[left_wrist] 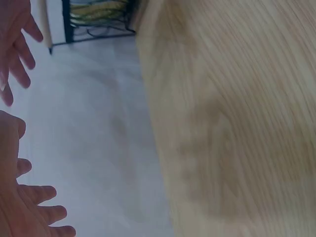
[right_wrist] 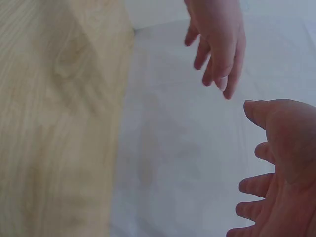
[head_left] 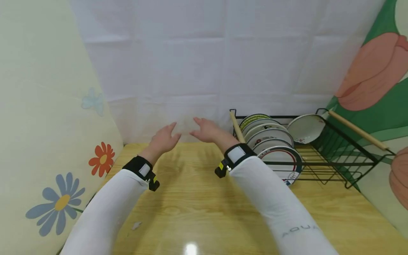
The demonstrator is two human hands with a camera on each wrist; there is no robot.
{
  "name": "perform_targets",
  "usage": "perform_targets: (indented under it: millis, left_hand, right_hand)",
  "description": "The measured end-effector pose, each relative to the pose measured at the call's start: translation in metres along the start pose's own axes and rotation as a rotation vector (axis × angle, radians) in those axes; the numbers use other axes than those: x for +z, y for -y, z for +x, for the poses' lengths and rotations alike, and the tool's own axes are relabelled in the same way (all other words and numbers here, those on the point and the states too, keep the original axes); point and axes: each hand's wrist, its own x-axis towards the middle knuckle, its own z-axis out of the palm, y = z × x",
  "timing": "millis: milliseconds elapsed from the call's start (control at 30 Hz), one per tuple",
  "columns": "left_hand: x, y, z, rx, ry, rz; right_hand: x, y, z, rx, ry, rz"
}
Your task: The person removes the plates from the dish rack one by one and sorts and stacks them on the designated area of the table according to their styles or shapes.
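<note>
My left hand (head_left: 163, 139) hovers over the back of the wooden table (head_left: 191, 198), fingers extended and holding nothing. Facing it, with a gap between them, my right hand (head_left: 208, 131) is also raised with its fingers spread and nothing in them. Both hands show in each wrist view, palms bare. Nearest to the right hand is a black wire dish rack (head_left: 322, 163) with wooden handles. Several plates (head_left: 271, 136) stand upright in a row at its left end. A white bowl (head_left: 306, 128) leans at the rack's back, partly behind the rail.
A white cloth (head_left: 178, 63) hangs behind the table. Flower-patterned walls close in the left and right sides. A small pale scrap (head_left: 136, 225) lies near the table's front left, and light glares at the front middle.
</note>
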Motion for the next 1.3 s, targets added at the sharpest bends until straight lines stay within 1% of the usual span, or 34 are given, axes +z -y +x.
perform_targets:
  millis: [67,167,267,367,467,600,700,800,933,1067,1167,1300]
  left_hand:
    - [-0.002,-0.007,-0.002,0.019,-0.006,-0.089]
    - [-0.004,-0.024,-0.006,0.042,0.011,-0.230]
    - [-0.003,-0.044,-0.012,0.059,0.050,-0.363]
    - [0.000,-0.063,-0.019,0.084,0.085,-0.483]
    - [0.006,-0.082,-0.026,0.115,0.098,-0.590]
    - [0.017,-0.104,-0.039,0.144,0.127,-0.724]
    - [0.024,-0.119,-0.051,0.149,0.168,-0.837]
    - [0.030,-0.132,-0.064,0.148,0.211,-0.968]
    - [0.041,-0.140,-0.079,0.144,0.231,-1.082]
    - [0.054,-0.140,-0.090,0.138,0.239,-1.152]
    - [0.063,-0.137,-0.098,0.124,0.255,-1.190]
    - [0.072,-0.136,-0.107,0.099,0.266,-1.229]
  right_hand:
    - [-0.013,0.003,-0.003,-0.024,0.002,0.000]
    - [-0.036,0.002,-0.011,-0.043,0.017,-0.001]
    - [-0.060,-0.006,-0.020,-0.023,0.048,-0.012]
    - [-0.081,-0.019,-0.029,-0.008,0.075,-0.026]
    - [-0.097,-0.036,-0.040,-0.007,0.085,-0.026]
    - [-0.111,-0.064,-0.058,-0.008,0.075,-0.026]
    - [-0.119,-0.087,-0.074,-0.009,0.067,-0.035]
    - [-0.126,-0.108,-0.093,-0.014,0.078,-0.039]
    - [-0.131,-0.135,-0.116,0.007,0.126,-0.055]
    - [-0.128,-0.154,-0.133,0.061,0.158,-0.083]
    - [-0.123,-0.162,-0.142,0.071,0.163,-0.058]
    - [-0.116,-0.167,-0.151,0.057,0.175,-0.028]
